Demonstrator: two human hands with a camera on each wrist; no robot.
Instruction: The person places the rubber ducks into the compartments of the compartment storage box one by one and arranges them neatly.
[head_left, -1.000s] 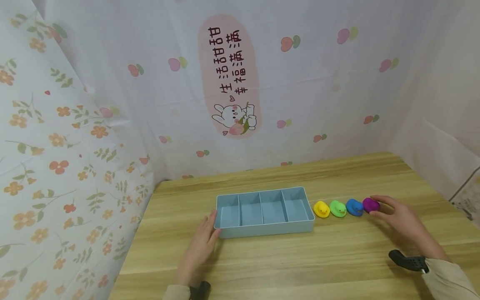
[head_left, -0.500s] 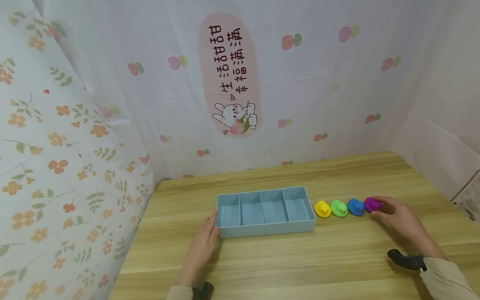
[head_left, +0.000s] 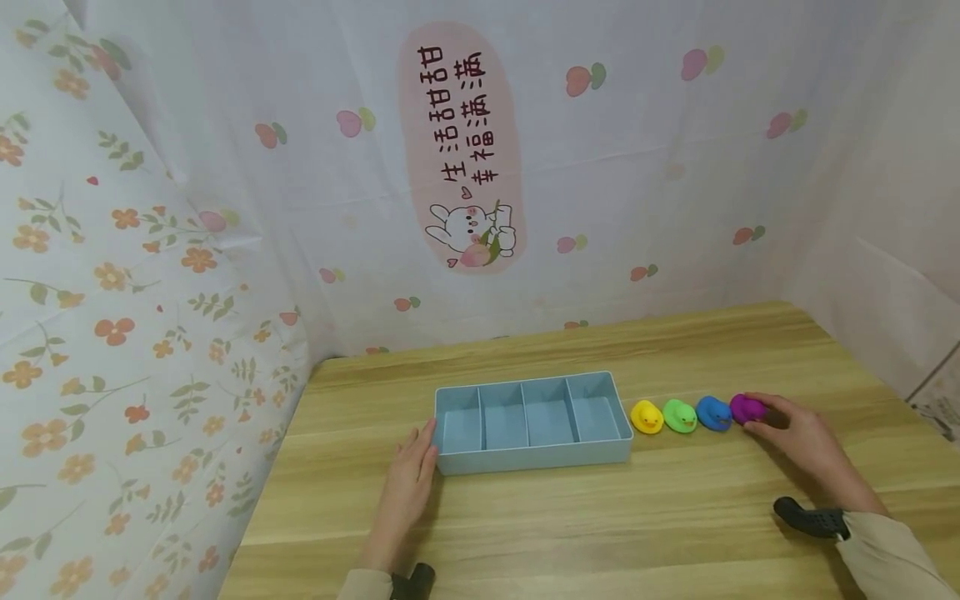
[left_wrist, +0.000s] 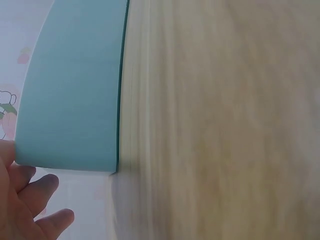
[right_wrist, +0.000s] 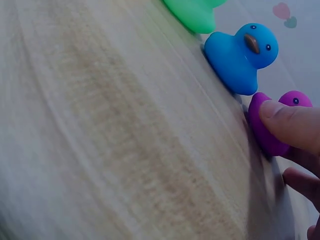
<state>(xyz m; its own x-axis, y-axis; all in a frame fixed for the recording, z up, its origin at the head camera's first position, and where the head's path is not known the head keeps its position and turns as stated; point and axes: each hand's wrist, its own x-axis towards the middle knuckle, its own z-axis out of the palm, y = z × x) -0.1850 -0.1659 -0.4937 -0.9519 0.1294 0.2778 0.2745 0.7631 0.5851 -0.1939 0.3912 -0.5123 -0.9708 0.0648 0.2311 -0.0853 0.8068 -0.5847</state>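
A pale blue box (head_left: 532, 457) with several compartments in a row sits on the wooden table. My left hand (head_left: 408, 483) rests against its left end, fingers fairly straight, fingertips (left_wrist: 49, 181) right at the end wall in the left wrist view. To the right of the box, small rubber ducks stand in a line: a yellow duck (head_left: 647, 418), a green duck (head_left: 680, 417), a blue duck (right_wrist: 237, 60) and a purple duck (right_wrist: 267, 131). My right hand (head_left: 802, 437) pinches the purple duck between thumb and fingers, at the row's right end.
The wooden table (head_left: 540, 533) extends in front of the box and ducks. Behind it hangs a printed cloth (head_left: 600, 183), and a floral cloth (head_left: 150, 333) borders the left. Black wrist bands (head_left: 813, 519) sit on both wrists.
The view shifts slightly. The left thumb has drawn in from the box's front corner to lie closer to the other fingers. The right hand stays on the purple duck, and the ducks hold their line.
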